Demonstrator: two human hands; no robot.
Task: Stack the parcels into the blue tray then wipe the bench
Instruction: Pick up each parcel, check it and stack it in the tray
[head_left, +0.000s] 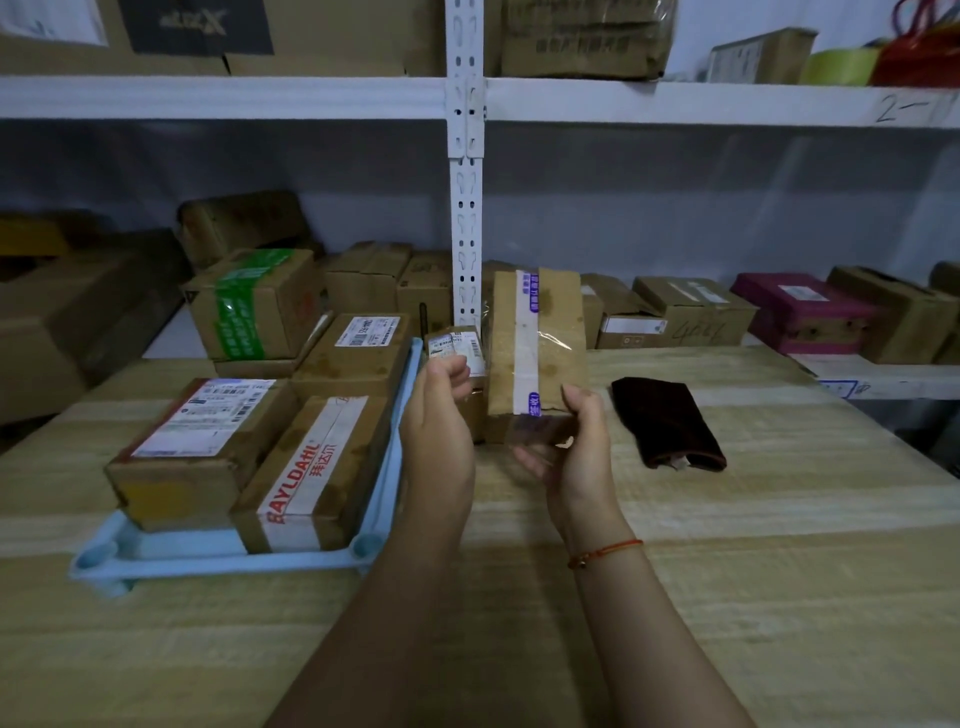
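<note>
Head view: your right hand (574, 447) grips a taped parcel (535, 343) above the bench (727, 519); your left hand (439, 415) pinches a small labelled parcel (457, 345) beside the blue tray (218, 564).

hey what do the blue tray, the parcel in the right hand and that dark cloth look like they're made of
Blue tray: likely moulded plastic, smooth, rounded corner sockets.
Parcel in the right hand: brown cardboard, matte, with glossy clear tape reflecting light.
Dark cloth: soft fabric, possibly velvety; the look leaves it open.
</note>
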